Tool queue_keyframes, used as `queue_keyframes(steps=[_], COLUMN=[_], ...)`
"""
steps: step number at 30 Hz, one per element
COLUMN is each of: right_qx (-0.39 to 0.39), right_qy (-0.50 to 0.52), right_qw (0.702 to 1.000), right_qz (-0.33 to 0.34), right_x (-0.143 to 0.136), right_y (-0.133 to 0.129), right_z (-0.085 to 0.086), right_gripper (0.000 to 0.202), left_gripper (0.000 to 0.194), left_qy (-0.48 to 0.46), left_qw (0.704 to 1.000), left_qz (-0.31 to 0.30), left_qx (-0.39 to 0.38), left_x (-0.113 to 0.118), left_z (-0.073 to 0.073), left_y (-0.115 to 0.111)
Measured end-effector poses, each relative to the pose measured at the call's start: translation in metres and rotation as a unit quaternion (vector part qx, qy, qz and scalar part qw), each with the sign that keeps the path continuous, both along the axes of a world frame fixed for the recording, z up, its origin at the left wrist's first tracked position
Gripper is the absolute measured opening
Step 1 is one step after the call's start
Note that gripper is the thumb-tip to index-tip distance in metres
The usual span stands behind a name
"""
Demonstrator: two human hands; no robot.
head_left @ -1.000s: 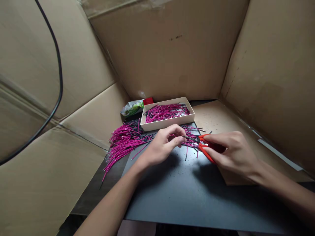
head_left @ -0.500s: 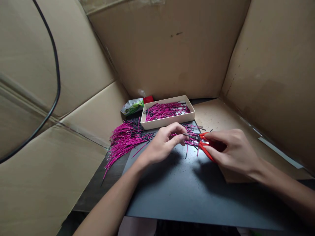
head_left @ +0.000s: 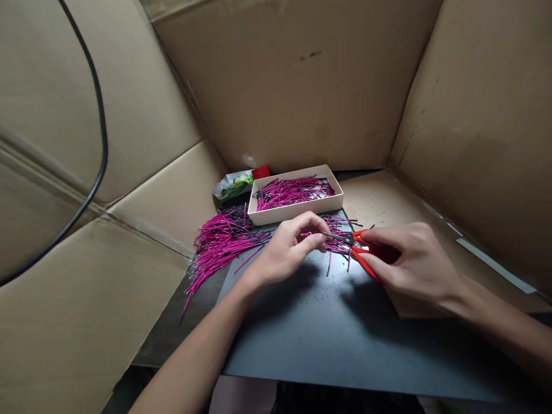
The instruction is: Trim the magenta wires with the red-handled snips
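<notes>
My right hand point(head_left: 409, 259) is closed around the red handles of a pair of scissors point(head_left: 360, 253), fingers through the loops. Their dark blades point left and reach the fingertips of my left hand point(head_left: 297, 244). There, thumb and forefinger pinch a thin wire, mostly hidden by the fingers. Under and behind the blades lies a loose spread of magenta wires with black ends point(head_left: 338, 248). A larger heap of the same wires point(head_left: 224, 244) sits left of my left hand. Beyond my hands, a shallow cream box point(head_left: 297, 213) holds many more wires.
Cardboard walls point(head_left: 276, 92) enclose the work area at the back and sides. A grey board point(head_left: 302, 345) covers the table, with a flat cardboard sheet point(head_left: 366, 198) at right. A crumpled green-and-white packet point(head_left: 235, 185) lies behind the heap. A black cable point(head_left: 101, 115) hangs at left.
The view has shifted slightly. Both hands keep almost the same pose, with the scissors blades still at my left fingertips.
</notes>
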State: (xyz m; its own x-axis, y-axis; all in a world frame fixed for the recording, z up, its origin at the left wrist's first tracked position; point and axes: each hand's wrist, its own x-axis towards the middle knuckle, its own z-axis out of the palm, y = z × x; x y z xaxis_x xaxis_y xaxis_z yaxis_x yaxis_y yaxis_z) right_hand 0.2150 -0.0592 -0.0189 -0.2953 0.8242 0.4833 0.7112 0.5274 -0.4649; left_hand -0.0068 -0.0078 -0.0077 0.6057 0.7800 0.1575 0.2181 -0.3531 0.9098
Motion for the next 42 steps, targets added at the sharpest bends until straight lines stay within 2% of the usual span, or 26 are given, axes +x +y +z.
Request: queue_keyframes(steps=[8, 20, 30, 42], right_qx=[0.007, -0.011, -0.001, 0.001], right_qy=[-0.001, 0.011, 0.001, -0.002], right_qw=[1.0, 1.0, 1.0, 1.0], right_qz=[0.021, 0.004, 0.021, 0.027], right_x=[0.0024, -0.001, 0.0032, 0.0044], right_y=[0.0019, 0.0, 0.0034, 0.0036], right_z=[-0.0014, 0.0006, -0.0022, 0.0005], right_gripper=[0.013, 0.01, 0.017, 0.014], left_gripper=[0.013, 0.011, 0.012, 0.011], left_qy=[-0.001, -0.003, 0.004, 0.037], left_qw=[1.0, 1.0, 1.0, 0.999], left_qz=[0.005, 0.004, 0.004, 0.018], left_qx=[0.0, 0.007, -0.006, 0.031], left_x=[0.0005, -0.0008, -0.0008, -0.0014], left_z=[-0.0007, -0.0011, -0.0016, -0.0015], left_y=[0.0008, 0.001, 0.0006, 0.0011])
